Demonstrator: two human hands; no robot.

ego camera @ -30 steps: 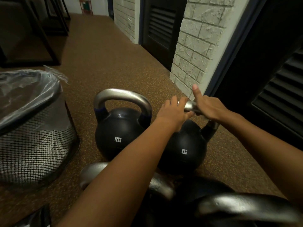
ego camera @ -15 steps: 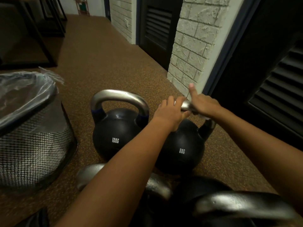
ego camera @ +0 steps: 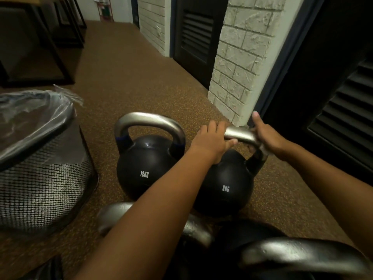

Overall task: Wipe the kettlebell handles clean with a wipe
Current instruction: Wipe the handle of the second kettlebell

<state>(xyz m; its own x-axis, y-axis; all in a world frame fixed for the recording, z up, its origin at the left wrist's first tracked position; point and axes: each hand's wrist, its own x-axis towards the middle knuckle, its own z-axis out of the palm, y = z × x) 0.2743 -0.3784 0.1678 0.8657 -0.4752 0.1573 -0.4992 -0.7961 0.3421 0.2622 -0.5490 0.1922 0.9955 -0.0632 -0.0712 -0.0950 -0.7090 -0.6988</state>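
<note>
Head: L hand grips 8KG handle, R hand grips wipe; bin bag-lined.

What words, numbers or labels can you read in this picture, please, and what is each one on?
"12KG": white print on the left kettlebell.
"8KG": white print on the right kettlebell.
Sign on the far wall: too small and blurred to read.
Nothing else legible shows.
</note>
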